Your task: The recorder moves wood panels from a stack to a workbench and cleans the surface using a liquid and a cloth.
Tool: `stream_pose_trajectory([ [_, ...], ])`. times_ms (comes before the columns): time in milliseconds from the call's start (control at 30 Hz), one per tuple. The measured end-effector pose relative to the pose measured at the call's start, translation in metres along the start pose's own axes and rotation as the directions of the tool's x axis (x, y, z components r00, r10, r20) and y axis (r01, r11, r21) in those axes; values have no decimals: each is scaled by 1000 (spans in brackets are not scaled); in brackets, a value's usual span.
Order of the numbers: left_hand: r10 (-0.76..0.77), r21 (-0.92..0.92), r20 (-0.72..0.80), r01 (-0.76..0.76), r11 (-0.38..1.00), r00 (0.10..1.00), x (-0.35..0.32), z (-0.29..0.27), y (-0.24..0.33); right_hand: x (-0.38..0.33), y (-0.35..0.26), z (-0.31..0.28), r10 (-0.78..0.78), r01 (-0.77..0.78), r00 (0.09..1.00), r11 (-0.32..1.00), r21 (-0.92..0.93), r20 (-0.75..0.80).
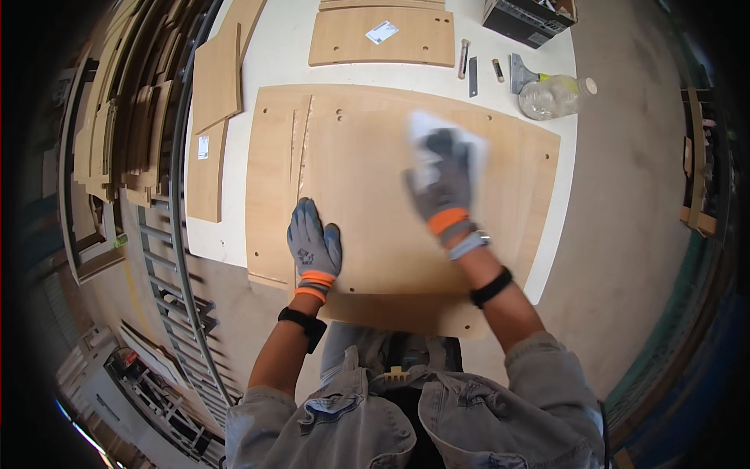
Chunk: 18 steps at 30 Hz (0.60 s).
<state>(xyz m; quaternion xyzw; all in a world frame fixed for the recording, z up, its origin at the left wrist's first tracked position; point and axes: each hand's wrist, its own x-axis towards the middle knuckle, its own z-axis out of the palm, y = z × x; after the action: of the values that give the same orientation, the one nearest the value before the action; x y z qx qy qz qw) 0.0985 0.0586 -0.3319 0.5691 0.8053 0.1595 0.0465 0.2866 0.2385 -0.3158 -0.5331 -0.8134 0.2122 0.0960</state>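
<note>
A large light-wood panel (375,195) with small drilled holes lies flat in front of me. My left hand (314,244), in a grey work glove with an orange cuff, rests on its left part with the fingers stretched out. Over the panel's upper right area is my gloved right hand (445,176), smeared by motion. It holds a white cloth or sheet of paper (423,125) at the panel's surface; the blur hides which it is. Beside my left fingers, thin wooden strips (303,141) run up the panel. Another board edge shows below the panel's near side.
The white table (375,76) carries more wooden boards (433,39) at the back and left. At back right are a clear plastic bottle (547,98), a scraper (522,74), a metal blade (473,76) and a dark box (531,19). Left stand stacked boards (101,148) and a metal roller rack (168,273).
</note>
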Motion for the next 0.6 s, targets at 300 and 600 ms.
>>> stream_pose_trajectory([
  [300,-22,-55,-12,21,998,1000,-7,-7,-17,-140,18,-18,-161,210,818,977,-27,553],
  [600,45,-106,-1,-45,993,999,-2,4,-5,-44,102,-39,41,-70,989,977,-204,-141],
])
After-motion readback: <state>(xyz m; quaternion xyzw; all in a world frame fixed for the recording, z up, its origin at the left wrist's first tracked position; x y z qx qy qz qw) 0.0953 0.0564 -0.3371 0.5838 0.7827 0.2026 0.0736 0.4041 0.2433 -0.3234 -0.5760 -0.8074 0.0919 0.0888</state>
